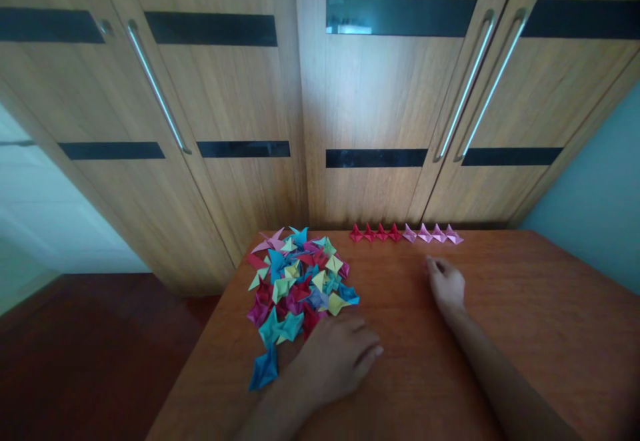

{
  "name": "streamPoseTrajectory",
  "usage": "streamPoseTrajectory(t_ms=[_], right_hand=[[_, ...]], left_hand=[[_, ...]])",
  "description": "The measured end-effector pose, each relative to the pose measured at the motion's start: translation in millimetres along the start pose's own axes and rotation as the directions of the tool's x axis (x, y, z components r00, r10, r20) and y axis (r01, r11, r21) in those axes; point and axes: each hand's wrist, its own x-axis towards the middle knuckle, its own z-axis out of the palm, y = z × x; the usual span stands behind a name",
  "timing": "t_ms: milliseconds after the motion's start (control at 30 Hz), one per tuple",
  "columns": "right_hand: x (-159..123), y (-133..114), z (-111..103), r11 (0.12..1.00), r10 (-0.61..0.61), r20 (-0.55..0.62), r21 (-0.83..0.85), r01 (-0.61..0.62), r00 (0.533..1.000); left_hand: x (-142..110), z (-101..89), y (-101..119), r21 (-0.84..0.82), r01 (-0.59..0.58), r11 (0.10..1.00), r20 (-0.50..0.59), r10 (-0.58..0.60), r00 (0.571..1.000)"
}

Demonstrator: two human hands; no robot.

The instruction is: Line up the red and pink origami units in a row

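Note:
A heap of folded paper origami pieces, in blue, teal, green, yellow, red, purple and pink, lies on the left of the table. They look like small paper cranes. My left hand hovers or rests at the heap's near right side, fingers loosely bent and a little apart, with nothing visible in it. Along the far edge stands a straight row of several red origami pieces, followed by several pink origami pieces. Just below the pink ones, my right hand is closed with fingers curled; no paper shows in it.
The brown wooden table reaches back to a tall wooden wardrobe with metal handles and dark strips. One blue origami piece lies at the heap's near end. A blue wall is on the right, dark floor on the left.

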Motion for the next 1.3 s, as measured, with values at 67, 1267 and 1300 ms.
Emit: streamPoseTrajectory(t_ms=[67,1267,1300], right_hand=[[-19.0,-15.0,8.6,0.997,-0.056,0.101,0.049,0.051,0.993],[-31.1,-21.3,14.1,0.983,-0.177,0.273,0.105,0.153,0.946],[-31.0,-21.2,13.6,0.982,-0.175,0.278,0.118,0.147,0.945]], left_hand=[[0.6,-5.2,-10.6,-0.038,0.044,0.998,-0.074,-0.046,0.996],[-29.5,12.6,-19.2,0.415,0.119,0.902,-0.01,-0.126,0.992],[-29.2,11.0,-18.9,0.411,0.117,0.904,-0.004,-0.126,0.992]])
